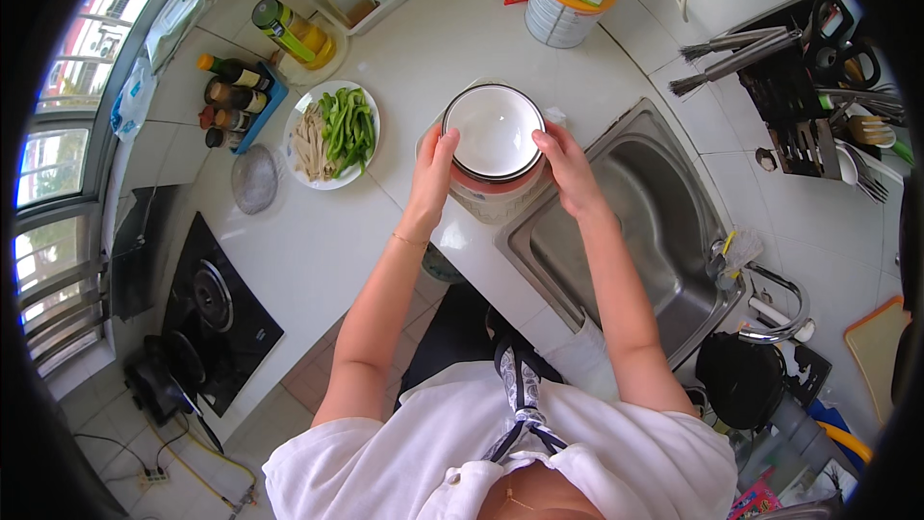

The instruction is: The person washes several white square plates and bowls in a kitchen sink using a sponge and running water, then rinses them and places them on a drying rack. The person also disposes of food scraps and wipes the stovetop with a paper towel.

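Note:
A white bowl with a dark rim (494,131) sits before me at the top of what looks like a stack of bowls, with reddish and white sides showing beneath it. My left hand (434,173) grips the stack from its left side, thumb at the dark rim. On the right side my right hand (569,169) holds it the same way. Under the bowls lies a pale patterned mat or tray (494,211), mostly hidden. Whether the stack rests on it or is raised, I cannot tell.
Left of the bowls is a white plate (290,172) with sliced green peppers (349,131) and pale strips. A steel sink (635,188) lies to the right, below a wall utensil rack (776,87). Oil and sauce bottles (242,97) stand back left; a black cooktop (216,325) is lower left.

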### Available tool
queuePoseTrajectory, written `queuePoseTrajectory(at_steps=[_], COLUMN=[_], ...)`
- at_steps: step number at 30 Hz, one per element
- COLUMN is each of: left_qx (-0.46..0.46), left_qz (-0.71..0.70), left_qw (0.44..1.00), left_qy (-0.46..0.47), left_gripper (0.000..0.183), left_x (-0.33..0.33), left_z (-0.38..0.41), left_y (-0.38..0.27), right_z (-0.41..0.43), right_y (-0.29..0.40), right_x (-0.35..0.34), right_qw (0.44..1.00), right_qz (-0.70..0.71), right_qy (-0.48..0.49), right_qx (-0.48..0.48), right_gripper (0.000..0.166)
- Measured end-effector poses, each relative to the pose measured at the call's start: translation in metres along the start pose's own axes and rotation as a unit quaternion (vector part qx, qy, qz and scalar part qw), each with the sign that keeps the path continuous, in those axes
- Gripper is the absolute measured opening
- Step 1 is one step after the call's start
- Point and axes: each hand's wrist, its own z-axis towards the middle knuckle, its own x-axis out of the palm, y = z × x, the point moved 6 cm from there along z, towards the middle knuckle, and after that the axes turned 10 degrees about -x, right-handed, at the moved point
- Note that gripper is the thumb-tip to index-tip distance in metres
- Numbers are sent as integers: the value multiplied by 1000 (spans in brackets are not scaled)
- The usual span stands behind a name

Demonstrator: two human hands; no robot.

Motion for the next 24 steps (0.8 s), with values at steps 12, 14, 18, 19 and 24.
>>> queuePoseTrajectory(at_steps=[12,14,18,19,24], left_qx=[-172,-193,-105,-83,-67], left_qz=[-142,-188,-198,-189,-209], left_qw=[974,963,974,978,974], left_qy=[23,21,26,28,49], left_gripper=[82,88,90,89,110], left_x=[-16,-7,11,11,-8], left_z=[-58,-60,-37,-28,38], left_y=[78,87,60,49,20], right_z=[-52,-58,-35,-24,42], right_y=[-18,-25,-15,-12,-4], right_x=[-33,4,24,26,45], right_qw=[973,998,999,999,1000], right_qz=[-152,-8,-14,-13,6], right_qy=[-158,-56,-42,-39,-12], right_qx=[-66,29,16,17,12], right_gripper=[84,98,110,111,119])
